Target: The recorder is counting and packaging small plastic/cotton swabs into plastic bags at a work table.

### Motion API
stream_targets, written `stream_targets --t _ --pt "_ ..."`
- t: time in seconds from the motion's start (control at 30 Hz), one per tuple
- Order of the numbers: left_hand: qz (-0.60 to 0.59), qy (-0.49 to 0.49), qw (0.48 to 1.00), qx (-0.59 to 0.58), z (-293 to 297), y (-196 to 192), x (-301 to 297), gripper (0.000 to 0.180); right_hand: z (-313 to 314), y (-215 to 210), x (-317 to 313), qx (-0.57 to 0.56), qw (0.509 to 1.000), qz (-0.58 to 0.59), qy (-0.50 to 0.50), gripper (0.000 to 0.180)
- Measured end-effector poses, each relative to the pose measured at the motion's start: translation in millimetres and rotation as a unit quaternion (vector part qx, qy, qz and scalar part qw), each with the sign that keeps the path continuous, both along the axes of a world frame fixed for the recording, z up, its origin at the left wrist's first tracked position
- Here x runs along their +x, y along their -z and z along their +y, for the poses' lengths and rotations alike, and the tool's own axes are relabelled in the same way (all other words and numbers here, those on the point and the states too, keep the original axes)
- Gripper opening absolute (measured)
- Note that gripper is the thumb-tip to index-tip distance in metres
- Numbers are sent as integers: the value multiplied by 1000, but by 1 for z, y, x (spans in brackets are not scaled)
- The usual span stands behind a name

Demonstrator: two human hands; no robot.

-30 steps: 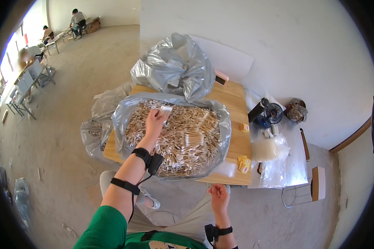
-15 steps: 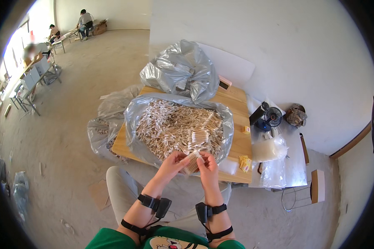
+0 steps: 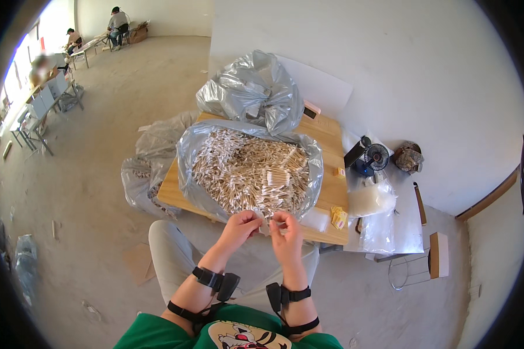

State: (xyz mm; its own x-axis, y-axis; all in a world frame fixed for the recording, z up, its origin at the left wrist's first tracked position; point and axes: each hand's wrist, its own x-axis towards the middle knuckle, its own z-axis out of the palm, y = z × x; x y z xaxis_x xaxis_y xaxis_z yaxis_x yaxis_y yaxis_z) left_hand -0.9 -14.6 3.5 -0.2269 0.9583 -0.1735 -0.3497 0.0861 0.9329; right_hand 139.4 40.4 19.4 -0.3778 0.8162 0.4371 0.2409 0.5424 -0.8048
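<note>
Just below the near edge of the wooden worktop (image 3: pixel 326 200), the left hand (image 3: pixel 240 227) and the right hand (image 3: pixel 286 228) meet over the lap, fingertips pinched together on a small pale packet (image 3: pixel 267 225) held between them; it is too small to tell more than that it looks like one of the thin paper-wrapped pieces from the heap; that heap of pale sticks (image 3: pixel 247 171) fills the open silver plastic bag (image 3: pixel 187 151) on the worktop, just beyond the hands; both grips are closed on the packet, thumbs against forefingers, the two hands almost touching; the forearms rise from the lower edge, each with a black strap and a small black unit at the wrist, elbows tucked near the green shirt (image 3: pixel 151 334), wrists bent slightly inward; judged from this, the work goes best with a light pinch at the packet's two ends, hands kept close to the body and steady, so the thin piece neither bends nor slips; a second crumpled silver bag (image 3: pixel 247 93) sits behind the heap, and a small black fan (image 3: pixel 377 156) stands to the right.
</note>
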Motion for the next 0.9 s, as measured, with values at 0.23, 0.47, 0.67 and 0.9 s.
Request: stream_targets --t 0.23,0.47,0.67,0.9 --pt "135 -95 983 74 5 23 17 18 -17 -10 -4 -5 998 -39 -47 23" --pt "298 -87 948 77 -1 7 15 13 -15 3 -5 -5 999 -26 -18 23" --pt "367 -95 913 153 -1 1 18 10 -17 -1 -3 8 998 -52 34 23" --pt "373 -117 905 165 0 0 19 9 -6 1 5 -3 993 -5 115 23"
